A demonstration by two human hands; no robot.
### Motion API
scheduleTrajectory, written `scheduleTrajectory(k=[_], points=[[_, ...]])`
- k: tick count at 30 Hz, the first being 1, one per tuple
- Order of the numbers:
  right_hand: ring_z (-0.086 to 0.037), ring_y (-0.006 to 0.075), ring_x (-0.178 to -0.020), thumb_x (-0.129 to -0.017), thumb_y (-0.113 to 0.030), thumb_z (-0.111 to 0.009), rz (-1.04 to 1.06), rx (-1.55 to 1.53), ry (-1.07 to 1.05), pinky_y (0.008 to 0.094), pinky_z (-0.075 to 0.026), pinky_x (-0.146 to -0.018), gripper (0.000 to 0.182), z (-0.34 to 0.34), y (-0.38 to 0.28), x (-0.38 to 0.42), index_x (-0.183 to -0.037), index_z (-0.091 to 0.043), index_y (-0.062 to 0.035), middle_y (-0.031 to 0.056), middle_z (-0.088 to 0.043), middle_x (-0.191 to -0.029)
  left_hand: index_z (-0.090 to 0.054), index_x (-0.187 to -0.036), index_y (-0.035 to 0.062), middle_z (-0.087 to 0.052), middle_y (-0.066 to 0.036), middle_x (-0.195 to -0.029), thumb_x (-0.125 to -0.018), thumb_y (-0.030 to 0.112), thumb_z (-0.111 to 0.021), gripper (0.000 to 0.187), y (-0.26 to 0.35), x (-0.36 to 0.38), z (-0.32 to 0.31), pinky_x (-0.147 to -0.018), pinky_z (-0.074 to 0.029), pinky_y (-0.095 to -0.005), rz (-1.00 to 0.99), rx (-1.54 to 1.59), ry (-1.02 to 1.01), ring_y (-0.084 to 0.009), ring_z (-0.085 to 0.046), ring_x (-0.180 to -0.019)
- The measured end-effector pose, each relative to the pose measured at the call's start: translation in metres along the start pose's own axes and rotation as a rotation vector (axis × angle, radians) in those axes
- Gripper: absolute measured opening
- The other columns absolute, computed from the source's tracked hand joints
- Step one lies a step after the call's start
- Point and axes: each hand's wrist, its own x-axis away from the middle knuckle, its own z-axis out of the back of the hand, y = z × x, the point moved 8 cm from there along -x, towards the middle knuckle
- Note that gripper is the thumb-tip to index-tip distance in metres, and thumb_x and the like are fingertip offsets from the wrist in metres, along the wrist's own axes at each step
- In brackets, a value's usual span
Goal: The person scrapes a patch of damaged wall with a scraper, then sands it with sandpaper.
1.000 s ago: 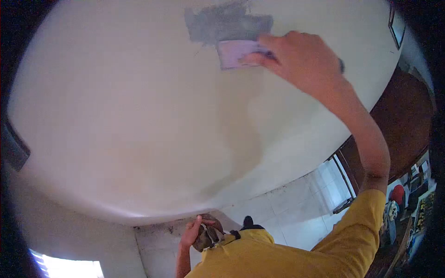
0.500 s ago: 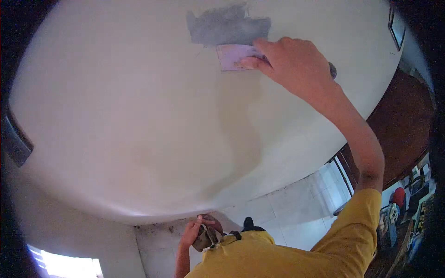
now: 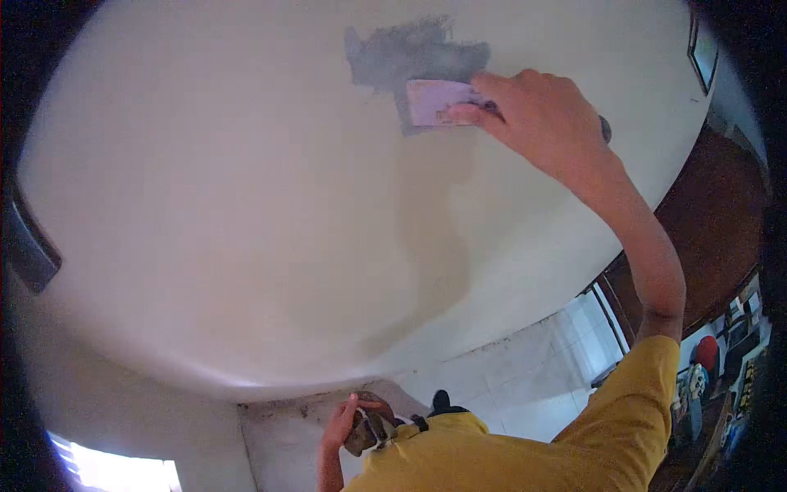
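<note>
High on the pale wall [image 3: 279, 189], my right hand [image 3: 545, 119] grips a putty knife with its fingers and thumb. The wide, pale putty knife [image 3: 426, 102] lies against the wall, and the dark end of its handle shows behind my palm. A patch of grey filler [image 3: 402, 57] with ragged edges sits just above the blade, and a narrow grey strip shows along the blade's left and lower edges. Down by my waist, my left hand [image 3: 340, 422] is closed around a grey-brown thing [image 3: 361, 435] that I cannot make out.
A dark object [image 3: 33, 246] juts from the wall at far left. A framed item [image 3: 702, 49] hangs at upper right, near a dark brown door-like panel [image 3: 713, 221]. Cluttered items [image 3: 697, 381] stand at lower right. Light floor tiles [image 3: 525, 385] lie below.
My right hand and the putty knife have shifted slightly right along the wall. A fresh grey strip now shows at the blade's left and lower edges. The view has shifted slightly.
</note>
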Motion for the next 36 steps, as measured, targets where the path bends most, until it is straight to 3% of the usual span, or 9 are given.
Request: scheduleTrajectory(k=[4,7,10,12,14,19,31,34,36], points=[[-0.066,0.0317,-0.069,-0.088,-0.047,-0.052,0.011,0.013,-0.035,0.0447,-0.054,-0.06,0.038,0.008,-0.008,0.004,-0.087,-0.062,-0.0094,0.0138,-0.064,-0.07,-0.071,-0.098,0.0021,-0.067,-0.009,-0.094,-0.098,0.048,-0.038,0.057,-0.038,-0.01,0.011,-0.09,-0.042,-0.0311,0.114,-0.152,0.179,-0.0191,-0.058,-0.093],[-0.066,0.0317,-0.068,-0.088,-0.046,-0.052,0.028,0.009,0.027,0.0444,-0.054,-0.06,0.038,0.004,-0.017,0.002,-0.086,-0.061,-0.0094,0.0132,-0.065,-0.071,-0.07,-0.099,0.0014,-0.067,-0.009,-0.095,-0.098,0.047,-0.038,0.057,0.009,-0.002,-0.007,-0.09,-0.043,-0.0314,-0.103,0.045,-0.155,-0.0189,-0.058,-0.093],[-0.066,0.0314,-0.07,-0.088,-0.045,-0.052,0.019,0.01,-0.006,0.0439,-0.054,-0.06,0.037,0.001,-0.018,0.007,-0.085,-0.061,-0.0092,0.0125,-0.065,-0.072,-0.072,-0.099,0.0047,-0.065,-0.011,-0.104,-0.098,0.049,-0.035,0.058,-0.001,-0.004,-0.022,-0.092,-0.042,-0.0332,0.055,0.174,-0.287,-0.021,-0.057,-0.1],[-0.067,0.0312,-0.071,-0.088,-0.045,-0.053,-0.008,-0.016,-0.031,0.0439,-0.054,-0.06,0.037,0.0,-0.014,0.009,-0.085,-0.062,-0.0089,0.0126,-0.066,-0.074,-0.071,-0.1,0.0034,-0.067,-0.009,-0.098,-0.099,0.046,-0.035,0.055,-0.058,-0.038,-0.015,-0.089,-0.044,-0.0315,-0.071,0.026,-0.215,-0.0174,-0.058,-0.092],[-0.067,0.0311,-0.072,-0.087,-0.045,-0.053,-0.016,-0.058,-0.027,0.0442,-0.054,-0.06,0.038,0.001,-0.008,0.01,-0.085,-0.062,-0.0086,0.0134,-0.066,-0.075,-0.071,-0.101,0.0029,-0.067,-0.007,-0.095,-0.1,0.044,-0.036,0.054,-0.059,-0.043,-0.016,-0.088,-0.045,-0.0307,-0.134,-0.018,-0.214,-0.0156,-0.059,-0.088],[-0.068,0.0313,-0.075,-0.087,-0.044,-0.053,0.029,-0.055,-0.057,0.045,-0.055,-0.063,0.038,-0.005,-0.025,0.004,-0.088,-0.063,-0.0081,0.015,-0.066,-0.077,-0.071,-0.101,0.0034,-0.067,-0.008,-0.095,-0.1,0.044,-0.036,0.053,0.026,-0.004,-0.028,-0.09,-0.044,-0.031,-0.126,0.059,-0.322,-0.0164,-0.058,-0.092],[-0.064,0.0337,-0.066,-0.087,-0.053,-0.051,0.048,-0.049,0.072,0.0447,-0.052,-0.06,0.044,-0.007,-0.013,0.001,-0.089,-0.061,-0.01,0.0144,-0.062,-0.066,-0.071,-0.1,0.0035,-0.068,-0.008,-0.094,-0.1,0.043,-0.037,0.052,-0.02,-0.008,-0.019,-0.086,-0.045,-0.0293,0.015,0.052,-0.268,-0.0143,-0.058,-0.091],[-0.067,0.0328,-0.07,-0.086,-0.046,-0.054,0.012,-0.051,-0.027,0.0442,-0.054,-0.061,0.039,-0.003,-0.012,-0.002,-0.085,-0.064,-0.0077,0.0154,-0.065,-0.071,-0.072,-0.099,0.0036,-0.068,-0.008,-0.095,-0.099,0.043,-0.038,0.052,0.017,0.008,-0.015,-0.086,-0.045,-0.0294,-0.057,-0.061,-0.176,-0.0147,-0.059,-0.09],[-0.067,0.0326,-0.07,-0.086,-0.045,-0.054,0.017,-0.051,-0.042,0.0438,-0.054,-0.061,0.039,-0.003,-0.012,0.0,-0.085,-0.064,-0.0076,0.0153,-0.065,-0.072,-0.072,-0.098,0.0037,-0.068,-0.008,-0.096,-0.099,0.043,-0.038,0.052,-0.008,-0.012,-0.021,-0.086,-0.045,-0.0295,-0.146,-0.033,-0.236,-0.0155,-0.059,-0.09]])
